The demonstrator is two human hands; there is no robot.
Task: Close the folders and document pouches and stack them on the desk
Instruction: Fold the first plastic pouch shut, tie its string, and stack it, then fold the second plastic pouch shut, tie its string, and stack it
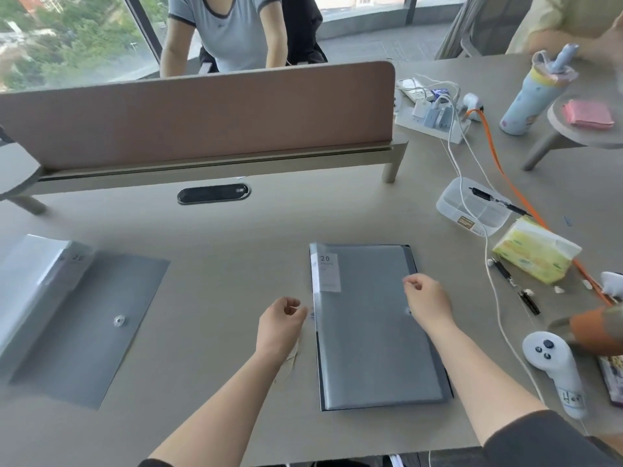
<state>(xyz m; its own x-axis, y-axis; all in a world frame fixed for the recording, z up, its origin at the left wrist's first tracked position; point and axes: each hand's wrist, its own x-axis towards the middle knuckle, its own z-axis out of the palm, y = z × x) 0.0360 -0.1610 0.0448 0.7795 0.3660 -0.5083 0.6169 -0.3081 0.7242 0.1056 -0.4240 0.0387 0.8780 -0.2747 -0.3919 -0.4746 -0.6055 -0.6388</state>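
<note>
A closed grey folder (pixel 371 338) with a "20" label lies flat on the desk in front of me. My right hand (pixel 428 298) hovers over its right side with fingers curled in, just above a small round button (pixel 409 311). My left hand (pixel 281 320) sits beside the folder's left edge, fingers pinched together; a thin pale string (pixel 290 360) loops under its wrist. At the left lies a second grey folder (pixel 84 318), open, its flap spread flat with a metal button (pixel 118 320) and white pages raised at the far left.
A brown divider screen (pixel 202 112) runs across the back. On the right are a clear plastic box (pixel 472 205) with a pen, a tissue pack (pixel 536 252), loose pens, white and orange cables, a power strip (pixel 431 116), a white controller (pixel 556 369) and a bottle (pixel 526 99). Two other people sit at the far side.
</note>
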